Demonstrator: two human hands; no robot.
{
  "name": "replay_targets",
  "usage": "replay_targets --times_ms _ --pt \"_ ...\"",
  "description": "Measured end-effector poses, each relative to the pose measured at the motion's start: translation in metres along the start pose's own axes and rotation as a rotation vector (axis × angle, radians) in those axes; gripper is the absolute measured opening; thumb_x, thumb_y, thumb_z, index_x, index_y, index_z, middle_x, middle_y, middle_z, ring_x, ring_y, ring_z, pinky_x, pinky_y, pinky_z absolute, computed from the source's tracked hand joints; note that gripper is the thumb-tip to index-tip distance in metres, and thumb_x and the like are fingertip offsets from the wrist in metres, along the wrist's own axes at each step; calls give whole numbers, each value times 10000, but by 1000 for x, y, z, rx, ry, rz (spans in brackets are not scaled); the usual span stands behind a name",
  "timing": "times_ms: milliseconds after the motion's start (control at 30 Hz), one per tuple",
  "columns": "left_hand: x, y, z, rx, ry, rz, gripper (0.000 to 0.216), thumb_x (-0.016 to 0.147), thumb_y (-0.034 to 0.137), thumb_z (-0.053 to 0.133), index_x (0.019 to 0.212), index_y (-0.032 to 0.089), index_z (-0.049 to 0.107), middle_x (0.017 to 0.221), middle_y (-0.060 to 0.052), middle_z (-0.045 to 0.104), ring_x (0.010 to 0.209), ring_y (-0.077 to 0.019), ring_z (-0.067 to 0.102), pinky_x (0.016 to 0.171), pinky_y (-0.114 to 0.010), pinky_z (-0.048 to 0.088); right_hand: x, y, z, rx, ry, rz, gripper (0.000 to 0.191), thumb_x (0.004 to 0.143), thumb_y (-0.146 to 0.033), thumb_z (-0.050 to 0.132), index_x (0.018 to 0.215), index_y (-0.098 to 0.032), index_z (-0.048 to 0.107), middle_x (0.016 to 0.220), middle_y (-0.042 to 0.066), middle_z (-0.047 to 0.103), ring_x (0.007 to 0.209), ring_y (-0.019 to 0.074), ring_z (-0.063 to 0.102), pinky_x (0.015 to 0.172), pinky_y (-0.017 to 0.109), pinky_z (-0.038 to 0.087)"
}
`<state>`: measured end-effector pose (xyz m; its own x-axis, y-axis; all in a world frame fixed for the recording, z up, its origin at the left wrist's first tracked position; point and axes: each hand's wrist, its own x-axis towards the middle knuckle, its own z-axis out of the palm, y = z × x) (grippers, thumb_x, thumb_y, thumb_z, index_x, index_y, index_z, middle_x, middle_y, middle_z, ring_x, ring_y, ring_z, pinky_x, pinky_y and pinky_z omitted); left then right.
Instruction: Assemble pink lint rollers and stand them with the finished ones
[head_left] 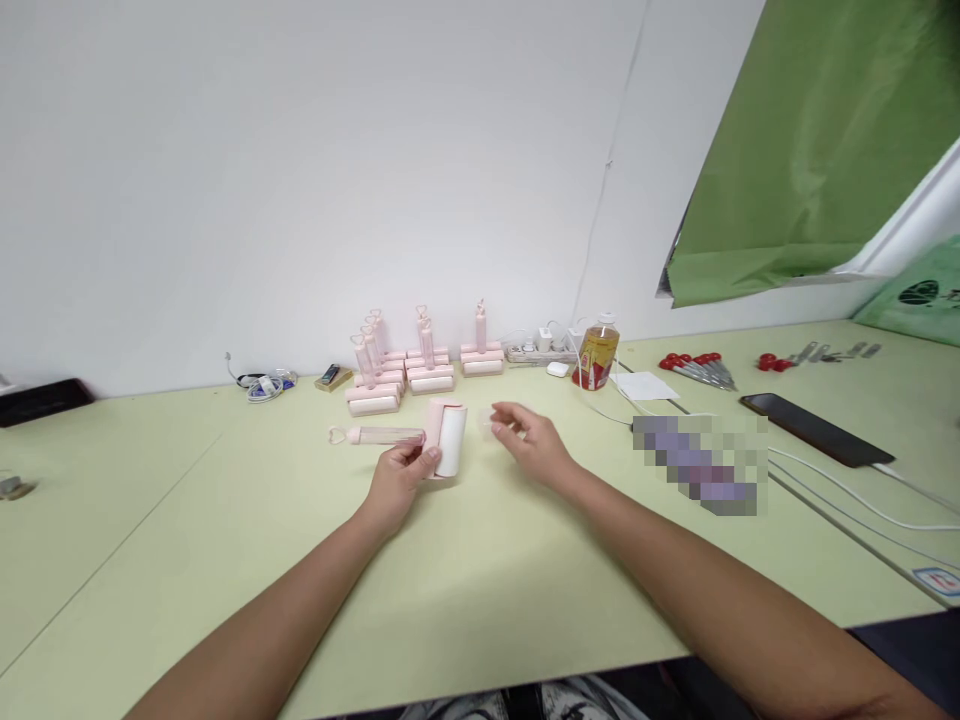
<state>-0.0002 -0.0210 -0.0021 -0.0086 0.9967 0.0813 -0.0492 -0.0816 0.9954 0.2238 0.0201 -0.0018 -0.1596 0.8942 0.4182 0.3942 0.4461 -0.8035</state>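
My left hand [401,480] grips a pink lint roller [433,440] at its head, thumb on the pink cover. The white roll [451,441] faces right, and the clear pink handle [386,436] points left, ending in a heart-shaped loop. To the right of the roll, my right hand [532,440] pinches a small translucent piece [486,424] between thumb and fingers; its exact kind is unclear. A gap separates this piece from the roll. Behind, several more pink lint rollers [374,404] stand in rows near the wall, handles up.
A drink bottle [596,352] stands by a power strip [536,354] with cables. Red-and-grey tools [697,368], a black phone [814,428] and a pixelated purple patch [690,460] are to the right. At left lie a coiled cable [266,386] and a small box [333,378].
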Motion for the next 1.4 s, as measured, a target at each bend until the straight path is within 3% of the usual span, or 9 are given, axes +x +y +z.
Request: replay_targets --times_ms 100,200,400,533,633,833,1100,1400 --pt "-4 0 3 2 -69 -16 433 649 507 755 829 117 704 763 -52 673 714 -186 595 680 -295 474 -17 -14 21 342 -256 168 504 812 -444 624 1224 -175 514 926 62 658 798 192 637 646 324 534" --pt "-8 1 6 51 -146 7 412 672 495 742 843 121 710 787 -61 688 736 -199 617 696 -301 489 -25 -23 32 560 -384 255 511 765 -467 683 1160 -192 510 798 14 624 710 174 624 531 269 518" --pt "-7 -5 0 175 -254 113 389 691 445 735 948 155 695 783 -47 635 635 -153 563 558 -266 476 -22 -28 29 749 -198 429 309 800 -456 626 972 -204 581 758 6 611 632 146 591 495 268 538" --pt "-4 -7 -2 212 -312 136 374 700 435 724 953 161 693 812 -54 638 656 -159 580 574 -271 484 -22 -27 29 812 -172 485 262 818 -446 598 912 -203 580 678 -11 555 552 130 536 429 259 512" --pt "-2 -3 -4 194 -251 119 357 772 475 649 935 161 691 885 -64 648 732 -170 609 650 -295 522 -20 -23 30 800 -125 468 266 828 -458 577 802 -193 562 620 -23 511 501 113 494 382 225 455" --pt "7 0 -12 -40 -122 -41 565 760 516 661 1196 174 554 981 -74 587 741 -170 620 556 -305 570 -21 -12 30 569 -136 440 349 840 -515 530 727 -185 541 515 -58 453 359 77 396 283 192 308" --pt "14 -5 -15 -77 -184 -140 376 672 380 777 913 143 613 747 4 547 579 -94 520 453 -213 495 -24 -4 36 514 -218 454 378 829 -547 542 785 -173 564 547 -60 469 385 74 425 301 188 360" --pt "21 -10 -20 -144 -228 -173 324 667 317 784 856 150 582 716 16 542 545 -81 512 453 -199 439 -24 -2 35 460 -318 402 395 790 -540 602 951 -179 597 691 -37 507 466 78 463 316 183 388"
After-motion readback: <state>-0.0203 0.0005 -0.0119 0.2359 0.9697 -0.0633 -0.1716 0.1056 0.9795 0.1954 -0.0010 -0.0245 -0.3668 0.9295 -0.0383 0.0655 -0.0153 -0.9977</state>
